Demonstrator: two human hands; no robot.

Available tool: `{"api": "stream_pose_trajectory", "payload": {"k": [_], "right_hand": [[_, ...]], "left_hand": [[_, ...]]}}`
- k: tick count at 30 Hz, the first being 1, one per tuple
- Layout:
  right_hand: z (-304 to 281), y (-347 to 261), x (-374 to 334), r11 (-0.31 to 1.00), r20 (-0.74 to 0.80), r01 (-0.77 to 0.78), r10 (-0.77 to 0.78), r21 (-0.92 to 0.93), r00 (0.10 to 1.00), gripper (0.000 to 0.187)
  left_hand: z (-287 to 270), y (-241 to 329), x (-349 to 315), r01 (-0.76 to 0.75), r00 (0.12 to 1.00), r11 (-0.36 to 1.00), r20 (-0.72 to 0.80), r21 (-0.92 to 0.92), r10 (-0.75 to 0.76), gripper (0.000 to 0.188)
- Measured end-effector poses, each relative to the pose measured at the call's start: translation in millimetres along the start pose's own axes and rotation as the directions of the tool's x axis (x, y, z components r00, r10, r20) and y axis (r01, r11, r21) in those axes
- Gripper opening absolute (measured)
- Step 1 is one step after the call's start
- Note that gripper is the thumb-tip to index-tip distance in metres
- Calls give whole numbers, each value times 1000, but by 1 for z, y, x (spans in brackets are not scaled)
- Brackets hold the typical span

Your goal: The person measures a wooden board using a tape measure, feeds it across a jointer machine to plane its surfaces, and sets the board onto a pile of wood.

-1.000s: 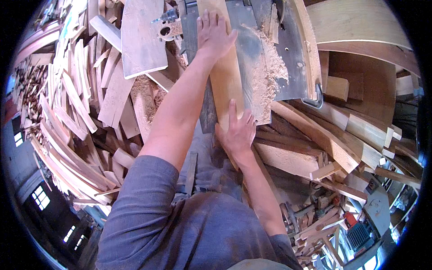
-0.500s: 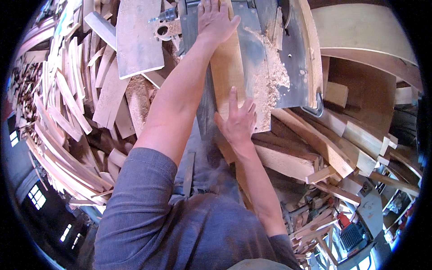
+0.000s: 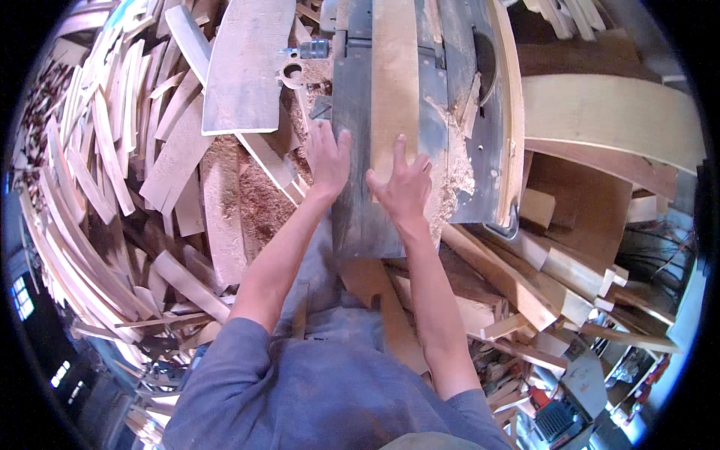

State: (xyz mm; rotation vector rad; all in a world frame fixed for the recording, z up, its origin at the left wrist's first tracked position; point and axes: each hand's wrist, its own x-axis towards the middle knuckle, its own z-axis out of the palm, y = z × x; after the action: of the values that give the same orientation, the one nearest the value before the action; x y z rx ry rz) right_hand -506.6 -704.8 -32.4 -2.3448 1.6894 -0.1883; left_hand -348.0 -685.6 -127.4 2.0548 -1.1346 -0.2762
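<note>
A long pale wooden board lies lengthwise on the grey metal table of a woodworking machine, its far end beyond the upper edge of the view. My right hand grips the board's near end, thumb at the left edge, index finger stretched along the top and the other fingers bent at the right edge. Left of the board, apart from it, my left hand is open over the table's left edge, fingers pointing away from me. Nothing shows in it.
Wood shavings lie along the table's right side, beside a curved wooden rim. A wide plank and a drill chuck are at the left. Piled offcuts crowd the left, with wooden beams at the lower right.
The board has slid farther away along the table, my right hand staying at its near end. My left hand has come off the board and drawn back toward me, to the left.
</note>
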Motion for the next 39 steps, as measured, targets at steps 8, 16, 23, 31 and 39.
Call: {"api": "stream_pose_trajectory", "payload": {"k": [8, 16, 23, 31, 39], "right_hand": [[5, 1, 77, 999, -55, 18, -20, -31, 998, 98], [13, -1, 170, 998, -75, 36, -41, -59, 996, 98], [8, -5, 248, 995, -49, 61, -65, -85, 997, 100], [4, -8, 339, 990, 50, 19, -12, -137, 999, 103], [-1, -18, 395, 993, 93, 14, -3, -120, 996, 101]], "left_hand": [[10, 6, 2, 60, 998, 993, -2, -97, -61, 43], [4, 12, 2, 74, 997, 993, 5, -94, -74, 41], [-3, 14, 6, 174, 979, 972, 139, -160, -152, 44], [2, 12, 6, 217, 962, 961, 204, -172, -181, 49], [5, 7, 3, 197, 970, 971, 170, -136, -173, 53]]}}
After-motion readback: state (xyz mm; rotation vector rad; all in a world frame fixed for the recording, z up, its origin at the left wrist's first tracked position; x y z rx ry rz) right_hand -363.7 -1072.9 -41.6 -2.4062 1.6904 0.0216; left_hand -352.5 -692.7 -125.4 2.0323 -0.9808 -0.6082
